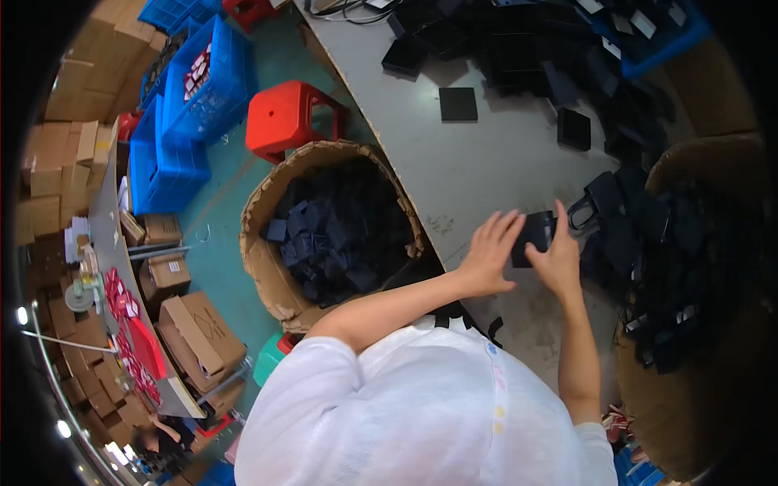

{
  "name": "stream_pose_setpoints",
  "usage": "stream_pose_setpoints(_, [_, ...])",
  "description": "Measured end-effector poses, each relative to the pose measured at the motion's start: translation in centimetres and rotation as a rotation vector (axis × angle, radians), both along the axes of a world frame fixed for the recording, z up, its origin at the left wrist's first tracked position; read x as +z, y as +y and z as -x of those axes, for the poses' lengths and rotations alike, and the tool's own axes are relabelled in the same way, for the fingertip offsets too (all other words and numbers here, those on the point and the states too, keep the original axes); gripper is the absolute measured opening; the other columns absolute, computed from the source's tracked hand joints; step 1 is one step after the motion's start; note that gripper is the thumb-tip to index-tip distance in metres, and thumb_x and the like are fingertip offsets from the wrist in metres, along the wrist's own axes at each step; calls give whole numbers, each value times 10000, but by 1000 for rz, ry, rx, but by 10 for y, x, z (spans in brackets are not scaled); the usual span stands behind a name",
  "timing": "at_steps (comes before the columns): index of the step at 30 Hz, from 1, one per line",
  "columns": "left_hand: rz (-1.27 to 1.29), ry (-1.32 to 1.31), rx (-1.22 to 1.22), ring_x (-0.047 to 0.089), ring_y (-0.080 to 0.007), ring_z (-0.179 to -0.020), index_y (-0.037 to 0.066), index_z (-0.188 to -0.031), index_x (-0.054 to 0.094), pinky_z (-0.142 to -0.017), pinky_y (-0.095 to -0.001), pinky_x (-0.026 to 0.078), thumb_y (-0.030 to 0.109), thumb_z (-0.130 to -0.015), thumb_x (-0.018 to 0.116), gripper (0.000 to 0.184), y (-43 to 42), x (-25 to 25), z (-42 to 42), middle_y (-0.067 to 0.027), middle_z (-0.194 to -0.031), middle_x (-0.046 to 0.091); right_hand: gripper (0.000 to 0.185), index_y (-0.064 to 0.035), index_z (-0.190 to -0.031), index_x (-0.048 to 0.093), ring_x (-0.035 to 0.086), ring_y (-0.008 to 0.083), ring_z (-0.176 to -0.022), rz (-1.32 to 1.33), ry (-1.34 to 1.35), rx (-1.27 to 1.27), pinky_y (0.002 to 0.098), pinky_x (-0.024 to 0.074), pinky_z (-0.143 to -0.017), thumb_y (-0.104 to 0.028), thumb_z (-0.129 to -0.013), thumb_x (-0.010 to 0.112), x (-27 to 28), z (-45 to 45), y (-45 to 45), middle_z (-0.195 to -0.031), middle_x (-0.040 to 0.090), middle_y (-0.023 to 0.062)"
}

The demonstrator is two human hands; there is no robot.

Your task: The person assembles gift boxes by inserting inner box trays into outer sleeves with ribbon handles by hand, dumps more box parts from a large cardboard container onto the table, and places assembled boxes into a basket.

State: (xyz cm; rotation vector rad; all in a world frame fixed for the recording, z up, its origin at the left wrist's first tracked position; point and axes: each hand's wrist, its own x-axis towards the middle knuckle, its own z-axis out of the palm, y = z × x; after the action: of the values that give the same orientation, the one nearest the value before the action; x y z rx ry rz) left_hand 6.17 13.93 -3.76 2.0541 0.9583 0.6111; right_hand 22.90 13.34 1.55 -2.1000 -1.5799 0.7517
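Observation:
On the grey table, a small dark square box [531, 233] lies between my two hands. My right hand [557, 257] grips it, the thumb over its front and the index finger stretched along its right side. At the box's left edge is my left hand [490, 255], fingers spread apart and thumb pointing out; whether its fingertips touch the box I cannot tell. Dark bags with loop handles [604, 198] lie just right of my right hand. Farther up the table are a flat black square box [459, 104] and another black box [574, 130].
A large heap of black boxes [510, 49] covers the table's far end. To the left stands an open carton [259, 235] holding many dark boxes, beside a red stool [279, 117]. Another carton [705, 154] with dark bags is on the right. Blue crates [166, 166] stand farther left.

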Motion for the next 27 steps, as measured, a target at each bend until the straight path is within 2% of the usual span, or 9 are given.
stream_pose_setpoints(3, [-13,-133,103,316,-410,-1270,42,-1439,197,-1032,-540,269,200,-534,795,1096,9,-2,-17,-206,-1369,328,744,-33,-1381,325,643,369,-702,-88,28,72,422,504,-667,-170,-731,662,16,19,-8,-818,655,218])
stream_pose_setpoints(6, [204,-347,104,405,-355,-1220,68,-1455,168,-1004,-459,363,130,-517,841,1156,25,3,-6,-180,-1316,380,511,-48,-1390,324,547,85,-670,-103,781,-254,226,443,-664,-219,-947,512,15,13,-15,-752,627,45])
stream_pose_setpoints(11, [489,-493,-63,362,-307,-1283,109,-1475,84,-1072,-423,339,83,-537,850,1212,16,20,-11,-159,-1363,325,333,-24,-1082,579,498,133,-713,-337,222,-505,279,427,-655,-235,-843,674,-4,20,-10,-786,534,45])
stream_pose_setpoints(16, [605,-620,-49,384,-273,-1256,132,-1464,58,-1060,-413,326,66,-549,856,1216,16,23,-17,-133,-1348,334,417,-17,-1108,559,527,161,-848,-582,241,-644,303,444,-739,-301,-833,692,-18,15,-6,-925,558,68])
stream_pose_setpoints(19, [565,-662,-61,410,-263,-1221,148,-1456,58,-1028,-394,354,58,-541,864,1222,21,24,-18,-137,-1314,364,429,-31,-1116,558,558,147,-894,-356,568,-625,277,457,-773,-363,-864,660,-20,8,-6,-975,590,53])
stream_pose_setpoints(21, [553,-590,-146,412,-261,-1218,151,-1432,82,-1010,-386,374,58,-554,859,1176,24,23,-19,-139,-1327,348,411,-55,-1122,562,576,125,-898,171,1330,-618,247,461,-782,-394,-895,618,-7,0,-8,-1009,606,36])
stream_pose_setpoints(22, [553,-594,-148,412,-261,-1218,151,-1432,82,-1010,-386,374,58,-554,859,1176,24,22,-22,-139,-1327,348,351,-76,-1109,577,569,99,-835,51,1261,-610,228,458,-745,-363,-909,609,-16,-1,-8,-946,614,22])
stream_pose_setpoints(25, [628,-745,-23,412,-251,-1219,117,-1339,296,-990,-373,388,66,-592,842,927,24,19,-25,-141,-1316,348,330,-58,-1077,593,552,90,-820,-102,989,-722,235,454,-732,-342,-910,613,-32,-14,-5,-909,618,22])
stream_pose_setpoints(27, [505,-429,-53,405,-230,-1223,74,-1114,486,-968,-350,400,101,-643,820,578,34,31,-20,-118,-1316,350,302,-37,-1042,604,536,88,-805,-151,882,-681,239,449,-722,-310,-913,612,-25,-21,-1,-876,613,13])
